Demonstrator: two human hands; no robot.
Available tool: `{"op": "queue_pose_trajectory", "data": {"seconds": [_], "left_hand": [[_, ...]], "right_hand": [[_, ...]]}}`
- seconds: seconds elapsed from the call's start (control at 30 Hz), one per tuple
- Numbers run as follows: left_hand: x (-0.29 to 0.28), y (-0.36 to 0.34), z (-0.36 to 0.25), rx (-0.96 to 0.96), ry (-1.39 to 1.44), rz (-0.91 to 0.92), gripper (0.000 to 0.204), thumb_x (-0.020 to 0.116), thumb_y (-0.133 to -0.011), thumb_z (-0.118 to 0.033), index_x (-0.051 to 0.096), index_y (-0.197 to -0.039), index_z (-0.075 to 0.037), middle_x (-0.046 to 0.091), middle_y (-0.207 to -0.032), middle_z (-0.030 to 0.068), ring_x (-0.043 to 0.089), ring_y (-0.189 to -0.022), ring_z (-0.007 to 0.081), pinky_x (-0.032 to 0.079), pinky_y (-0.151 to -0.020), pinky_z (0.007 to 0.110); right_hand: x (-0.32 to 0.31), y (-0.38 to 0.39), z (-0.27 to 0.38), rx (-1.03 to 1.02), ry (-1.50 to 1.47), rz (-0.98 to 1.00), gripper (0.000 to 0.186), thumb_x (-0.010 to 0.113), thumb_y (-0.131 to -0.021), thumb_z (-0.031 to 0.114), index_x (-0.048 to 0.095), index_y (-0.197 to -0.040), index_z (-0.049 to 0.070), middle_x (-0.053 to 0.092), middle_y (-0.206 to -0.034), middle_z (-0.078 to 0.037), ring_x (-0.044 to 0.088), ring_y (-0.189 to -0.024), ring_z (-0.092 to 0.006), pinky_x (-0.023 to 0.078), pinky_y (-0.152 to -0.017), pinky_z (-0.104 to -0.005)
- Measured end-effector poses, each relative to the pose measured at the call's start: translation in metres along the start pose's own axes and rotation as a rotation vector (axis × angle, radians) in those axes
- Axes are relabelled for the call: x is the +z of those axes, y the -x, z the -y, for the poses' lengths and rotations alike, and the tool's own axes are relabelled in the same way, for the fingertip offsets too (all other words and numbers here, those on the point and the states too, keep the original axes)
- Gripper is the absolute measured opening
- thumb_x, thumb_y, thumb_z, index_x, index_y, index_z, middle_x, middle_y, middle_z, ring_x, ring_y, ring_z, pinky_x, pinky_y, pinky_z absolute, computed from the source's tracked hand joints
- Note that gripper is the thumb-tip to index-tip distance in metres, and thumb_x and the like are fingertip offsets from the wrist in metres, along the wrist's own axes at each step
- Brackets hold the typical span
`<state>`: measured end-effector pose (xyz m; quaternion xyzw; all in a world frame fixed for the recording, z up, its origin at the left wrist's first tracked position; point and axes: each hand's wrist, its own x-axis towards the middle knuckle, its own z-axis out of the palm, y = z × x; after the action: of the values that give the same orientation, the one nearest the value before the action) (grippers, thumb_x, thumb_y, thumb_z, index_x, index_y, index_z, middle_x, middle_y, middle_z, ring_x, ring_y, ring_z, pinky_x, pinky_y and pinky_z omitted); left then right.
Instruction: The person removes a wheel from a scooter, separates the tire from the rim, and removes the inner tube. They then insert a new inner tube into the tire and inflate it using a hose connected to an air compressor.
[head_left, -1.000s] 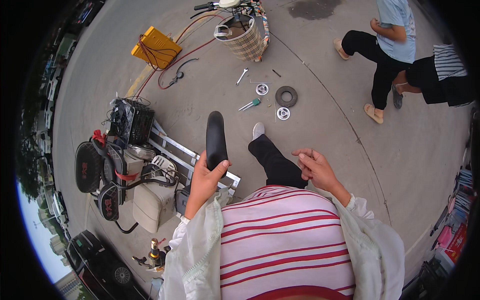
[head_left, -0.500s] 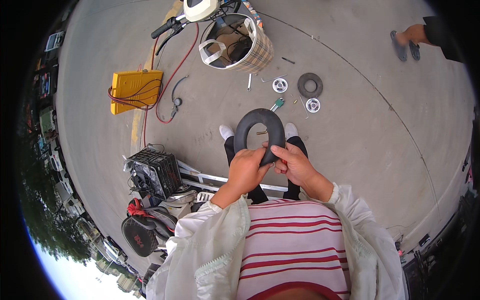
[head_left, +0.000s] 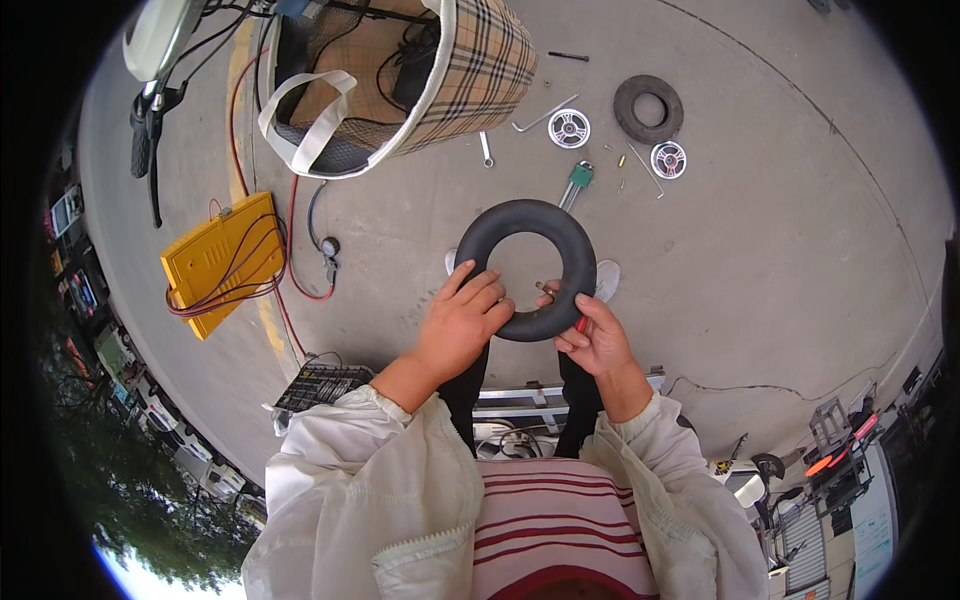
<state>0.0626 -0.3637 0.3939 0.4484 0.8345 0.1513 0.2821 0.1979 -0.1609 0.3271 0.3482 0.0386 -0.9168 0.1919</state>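
A black inner tube point(head_left: 520, 213), ring-shaped with a brass valve point(head_left: 543, 292), is held level before me. My left hand point(head_left: 460, 330) grips its lower-left side. My right hand point(head_left: 590, 340) holds the lower right, along with a small red object point(head_left: 583, 323) mostly hidden by fingers. On the pavement beyond lie a green hex key set point(head_left: 580, 175), a wrench point(head_left: 486, 149), a dark tyre point(head_left: 627, 102) and two silver wheel rims point(head_left: 569, 128) point(head_left: 668, 160), with small loose metal parts.
A scooter handlebar point(head_left: 145, 120) and checked basket point(head_left: 480, 70) are ahead-left. A yellow case point(head_left: 220, 265) with hoses and a pressure gauge point(head_left: 330, 248) lies left. A black crate point(head_left: 320, 385) and metal frame point(head_left: 530, 395) are near my legs; vehicles line the edges.
The tube went from upright in my left hand to both hands, then tilted flat. My view shifted toward the basket and tools. The people at the right have mostly left the view.
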Motion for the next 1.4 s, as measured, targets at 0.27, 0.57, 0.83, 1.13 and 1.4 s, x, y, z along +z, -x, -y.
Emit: {"op": "queue_pose_trajectory", "data": {"seconds": [0.27, 0.57, 0.83, 1.13, 1.4], "left_hand": [[0.092, -0.033, 0.092, -0.127, 0.122, -0.065, 0.045, 0.066, -0.081, -0.002, 0.063, -0.125, -0.010, 0.059, -0.132, 0.0110, 0.055, -0.128, 0.0312, 0.046, -0.106, 0.046], [0.180, 0.065, 0.399, -0.892, -0.028, 0.269, 0.041, 0.060, -0.095, -0.029, 0.059, -0.132, -0.011, 0.065, -0.127, 0.0177, 0.060, -0.119, 0.0345, 0.049, -0.099, 0.045], [0.272, 0.108, 0.503, -1.430, 0.122, -0.115, 0.051, 0.052, -0.097, -0.020, 0.045, -0.147, -0.017, 0.051, -0.146, 0.0157, 0.053, -0.131, 0.0338, 0.047, -0.105, 0.046], [0.283, 0.128, 0.631, -1.617, 0.089, -0.345, 0.061, 0.047, -0.099, -0.009, 0.032, -0.156, -0.025, 0.040, -0.156, 0.0119, 0.050, -0.135, 0.0334, 0.048, -0.106, 0.045], [0.274, 0.099, 0.680, -1.671, 0.058, -0.352, 0.044, 0.045, -0.101, -0.018, 0.049, -0.144, -0.024, 0.049, -0.148, 0.0113, 0.057, -0.127, 0.0330, 0.050, -0.101, 0.045]], "right_hand": [[-0.093, -0.080, 0.012, -0.101, -0.009, -0.173, 0.035, 0.060, -0.097, 0.021, 0.057, -0.127, 0.003, 0.069, -0.110, -0.012, 0.036, -0.046, -0.0030, 0.038, -0.050, -0.0241], [-0.071, -0.107, 0.071, -0.324, 0.614, -0.380, 0.032, 0.062, -0.096, 0.020, 0.056, -0.122, 0.002, 0.069, -0.104, -0.010, 0.033, -0.045, -0.0026, 0.036, -0.047, -0.0213], [-0.096, -0.184, 0.059, -0.388, 0.791, -0.315, 0.033, 0.062, -0.095, 0.019, 0.056, -0.124, 0.003, 0.069, -0.105, -0.011, 0.034, -0.045, -0.0034, 0.035, -0.045, -0.0222], [-0.127, -0.223, 0.028, -0.221, 0.950, -0.458, 0.033, 0.061, -0.095, 0.020, 0.056, -0.124, 0.003, 0.069, -0.105, -0.012, 0.034, -0.044, -0.0048, 0.036, -0.046, -0.0237], [-0.132, -0.219, 0.003, -0.239, 0.937, -0.614, 0.031, 0.061, -0.096, 0.016, 0.057, -0.122, 0.001, 0.070, -0.103, -0.013, 0.035, -0.044, -0.0055, 0.037, -0.047, -0.0257]]}}
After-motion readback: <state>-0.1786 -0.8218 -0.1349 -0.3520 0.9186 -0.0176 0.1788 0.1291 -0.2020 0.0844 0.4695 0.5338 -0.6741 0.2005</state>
